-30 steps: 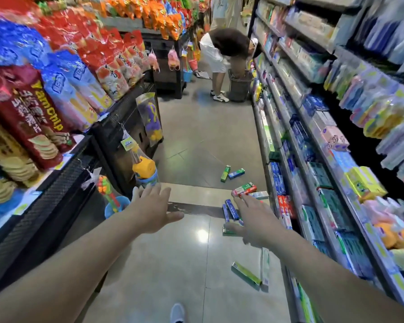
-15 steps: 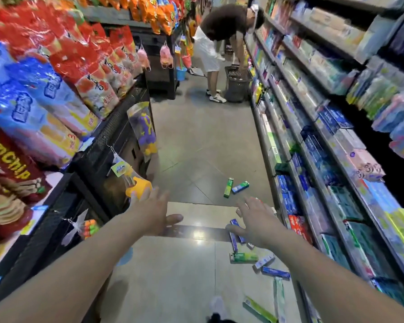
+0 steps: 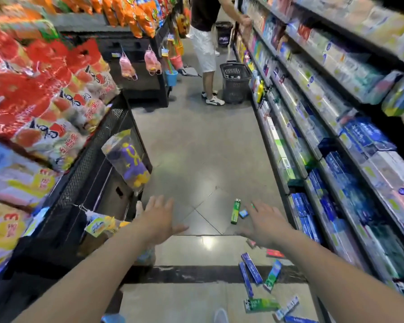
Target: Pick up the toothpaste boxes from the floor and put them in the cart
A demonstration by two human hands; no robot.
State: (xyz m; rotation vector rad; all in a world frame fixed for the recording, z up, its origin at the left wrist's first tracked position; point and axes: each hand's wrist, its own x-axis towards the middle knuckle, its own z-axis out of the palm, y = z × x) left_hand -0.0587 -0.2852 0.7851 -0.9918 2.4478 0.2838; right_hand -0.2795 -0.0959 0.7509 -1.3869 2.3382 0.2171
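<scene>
Green, blue and red cardboard toothpaste boxes (image 3: pixel 252 271) lie scattered on the grey tiled floor (image 3: pixel 196 155) along its right edge, at the foot of the stocked shelves (image 3: pixel 317 141). In the head view the left hand (image 3: pixel 159 220) and right hand (image 3: pixel 264 224) both reach forward with fingers spread, each grip empty. A green box (image 3: pixel 235 211) lies between them, farther off. No box is lifted; the pickup seems only starting. Next: stoop and grasp one. No cart is identifiable.
</scene>
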